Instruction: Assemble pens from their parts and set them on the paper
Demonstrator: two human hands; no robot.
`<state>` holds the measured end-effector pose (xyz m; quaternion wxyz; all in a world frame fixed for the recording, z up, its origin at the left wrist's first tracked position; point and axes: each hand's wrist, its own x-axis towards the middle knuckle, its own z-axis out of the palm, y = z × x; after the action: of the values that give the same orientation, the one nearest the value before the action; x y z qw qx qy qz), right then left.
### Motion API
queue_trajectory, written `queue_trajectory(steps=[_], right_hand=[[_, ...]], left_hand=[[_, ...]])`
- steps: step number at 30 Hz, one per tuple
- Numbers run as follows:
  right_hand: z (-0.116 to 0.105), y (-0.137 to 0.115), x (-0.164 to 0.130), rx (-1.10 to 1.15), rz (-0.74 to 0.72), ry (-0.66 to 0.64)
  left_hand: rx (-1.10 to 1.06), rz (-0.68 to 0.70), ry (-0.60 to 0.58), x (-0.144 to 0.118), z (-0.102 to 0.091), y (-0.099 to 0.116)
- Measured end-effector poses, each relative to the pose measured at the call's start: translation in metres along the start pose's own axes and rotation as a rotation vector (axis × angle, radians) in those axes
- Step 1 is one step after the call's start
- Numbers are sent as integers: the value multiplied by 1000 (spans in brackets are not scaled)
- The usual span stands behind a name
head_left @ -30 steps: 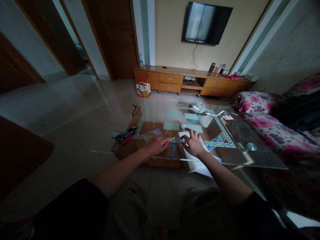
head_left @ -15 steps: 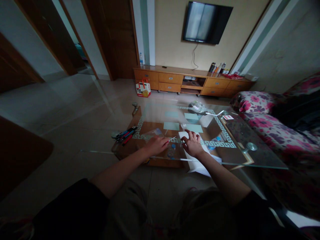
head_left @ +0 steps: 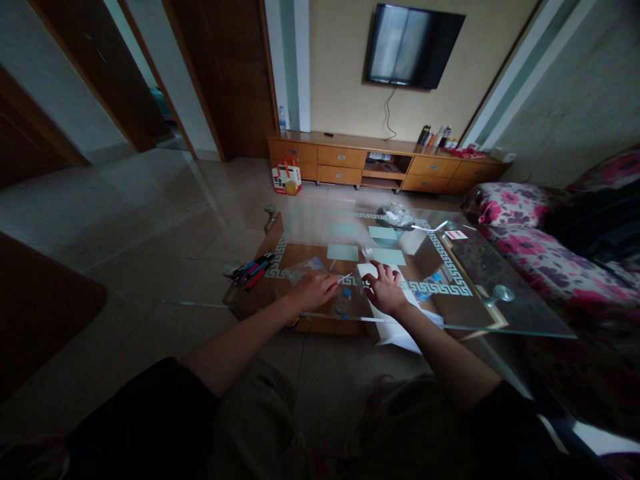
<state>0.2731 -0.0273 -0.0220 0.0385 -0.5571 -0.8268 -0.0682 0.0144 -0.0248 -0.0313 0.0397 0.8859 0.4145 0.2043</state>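
left hand pinches a thin white stick near the glass table's near edge; right hand lies flat, fingers spread, on white paper overhanging that edge. keep the paper pinned, stick tip low.

Head cam, looks fwd and down over glass table, mid-range.

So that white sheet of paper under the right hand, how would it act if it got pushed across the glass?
The white sheet of paper looks thin and overhangs the glass table edge, so it is probably floppy and light. On smooth glass it would likely slide easily; the right hand pressing on it seems to keep it from slipping. Pushed from one edge, it may buckle.
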Motion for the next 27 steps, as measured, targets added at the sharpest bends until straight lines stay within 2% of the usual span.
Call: queue_trajectory(steps=[8, 17, 20, 27], right_hand=[[1, -2, 0, 17, -11, 28], [-15, -11, 2, 122, -29, 194], [-25, -17, 2, 156, -59, 196], [-36, -38, -2, 298, -226, 184]], left_hand=[[-6, -4, 0, -1, 0, 0], [-151, -69, 28, 0, -3, 4], [-268, -138, 62, 1, -3, 6], [-707, -293, 206, 8, 5, 9]])
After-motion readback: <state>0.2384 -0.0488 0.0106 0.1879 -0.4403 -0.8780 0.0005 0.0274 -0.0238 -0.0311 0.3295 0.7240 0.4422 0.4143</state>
